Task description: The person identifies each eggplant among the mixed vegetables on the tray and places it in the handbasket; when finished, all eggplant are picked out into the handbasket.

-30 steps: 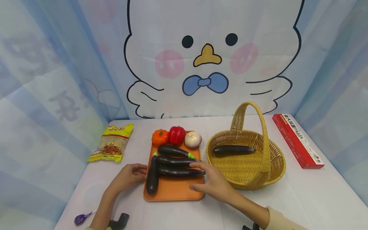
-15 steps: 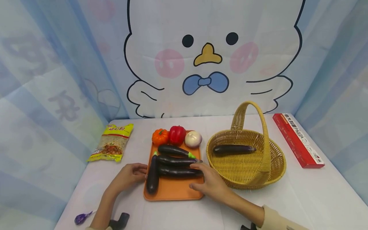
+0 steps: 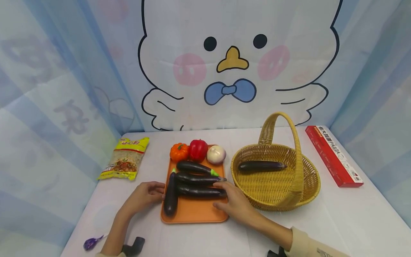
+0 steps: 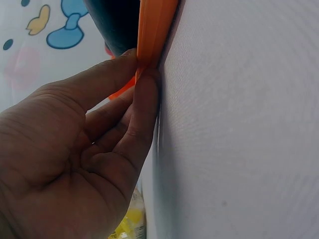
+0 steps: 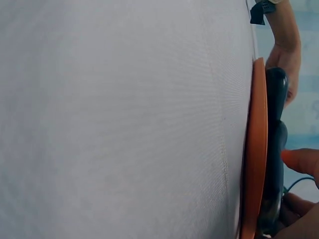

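Note:
On an orange tray [image 3: 196, 214] lie several dark eggplants. My left hand [image 3: 146, 196] pinches the tray's left rim, thumb above and fingers below, as the left wrist view shows. Beside it, one upright-lying eggplant [image 3: 171, 194] runs along the tray's left side. My right hand [image 3: 239, 203] is around the right end of the frontmost eggplant [image 3: 200, 191], fingers on the far side and thumb on the near side. In the head view a gap shows between thumb and eggplant; the finger contact is partly hidden. Another eggplant [image 3: 261, 166] lies in the yellow wicker basket [image 3: 269, 205].
An orange pumpkin [image 3: 179, 152], a red bell pepper [image 3: 198, 150] and a white-purple onion-like vegetable [image 3: 216, 154] sit at the tray's back. A noodle bag [image 3: 126, 159] lies left, a red pasta box [image 3: 334, 157] right. The basket's tall handle [image 3: 298, 153] arches up. A purple wrapped item [image 3: 91, 243] lies front left.
My right hand has settled slightly over the front eggplant's tip, which showed past the fingers a second ago, and the right sleeve has shifted a little left. The left hand holds still.

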The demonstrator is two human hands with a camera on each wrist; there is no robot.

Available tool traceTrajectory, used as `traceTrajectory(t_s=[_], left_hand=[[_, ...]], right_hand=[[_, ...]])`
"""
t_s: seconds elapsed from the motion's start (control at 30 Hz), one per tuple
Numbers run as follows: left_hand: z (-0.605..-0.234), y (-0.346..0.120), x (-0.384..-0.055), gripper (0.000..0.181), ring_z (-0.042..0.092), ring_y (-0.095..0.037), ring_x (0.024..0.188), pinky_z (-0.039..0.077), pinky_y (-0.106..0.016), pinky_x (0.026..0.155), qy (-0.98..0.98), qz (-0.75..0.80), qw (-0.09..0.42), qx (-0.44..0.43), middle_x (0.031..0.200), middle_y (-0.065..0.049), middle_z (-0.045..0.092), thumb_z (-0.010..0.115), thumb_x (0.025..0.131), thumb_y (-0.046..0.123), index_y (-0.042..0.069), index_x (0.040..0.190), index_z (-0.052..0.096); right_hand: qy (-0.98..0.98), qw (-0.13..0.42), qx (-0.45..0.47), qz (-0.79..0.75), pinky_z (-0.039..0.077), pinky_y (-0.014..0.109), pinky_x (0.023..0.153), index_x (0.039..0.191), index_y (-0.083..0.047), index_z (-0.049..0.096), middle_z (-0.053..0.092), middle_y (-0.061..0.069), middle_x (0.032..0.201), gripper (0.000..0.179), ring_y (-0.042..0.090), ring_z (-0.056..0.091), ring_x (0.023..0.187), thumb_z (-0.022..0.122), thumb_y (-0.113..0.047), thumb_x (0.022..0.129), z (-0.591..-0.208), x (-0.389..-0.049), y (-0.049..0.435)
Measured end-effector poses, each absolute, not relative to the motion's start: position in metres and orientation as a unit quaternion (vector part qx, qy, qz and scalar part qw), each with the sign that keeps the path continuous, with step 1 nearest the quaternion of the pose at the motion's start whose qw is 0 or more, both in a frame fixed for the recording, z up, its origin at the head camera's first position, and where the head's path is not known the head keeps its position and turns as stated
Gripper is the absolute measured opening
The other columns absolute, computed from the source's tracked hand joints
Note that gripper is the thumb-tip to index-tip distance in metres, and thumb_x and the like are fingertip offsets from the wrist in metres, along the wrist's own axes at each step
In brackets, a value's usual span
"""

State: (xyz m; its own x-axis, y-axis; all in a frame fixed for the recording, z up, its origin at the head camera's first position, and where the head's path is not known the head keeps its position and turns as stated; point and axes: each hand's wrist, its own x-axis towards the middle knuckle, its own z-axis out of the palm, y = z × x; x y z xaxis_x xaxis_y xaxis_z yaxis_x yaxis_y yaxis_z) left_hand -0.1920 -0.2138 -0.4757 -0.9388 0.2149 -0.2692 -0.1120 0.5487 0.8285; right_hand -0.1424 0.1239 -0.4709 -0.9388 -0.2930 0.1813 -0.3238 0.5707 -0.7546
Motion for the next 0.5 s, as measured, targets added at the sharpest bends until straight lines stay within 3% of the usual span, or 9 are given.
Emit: traceTrajectory(t_s=[0.5], left_hand=[[-0.4767, -0.2157, -0.1922, 0.043, 0.067, -0.019, 0.088, 0.055, -0.037, 0.082, 0.862, 0.474, 0.174, 0.041, 0.097, -0.003, 0.07, 0.079, 0.085, 0.017, -0.001, 0.122, 0.065]], right_hand=[[-0.892, 0.016, 0.164, 0.421, 0.04, 0.046, 0.105, 0.12, -0.007, 0.064, 0.063, 0.01, 0.122, 0.047, 0.028, 0.055, 0.121, 0.082, -0.008, 0.077, -0.4768, -0.1487, 0.1199]])
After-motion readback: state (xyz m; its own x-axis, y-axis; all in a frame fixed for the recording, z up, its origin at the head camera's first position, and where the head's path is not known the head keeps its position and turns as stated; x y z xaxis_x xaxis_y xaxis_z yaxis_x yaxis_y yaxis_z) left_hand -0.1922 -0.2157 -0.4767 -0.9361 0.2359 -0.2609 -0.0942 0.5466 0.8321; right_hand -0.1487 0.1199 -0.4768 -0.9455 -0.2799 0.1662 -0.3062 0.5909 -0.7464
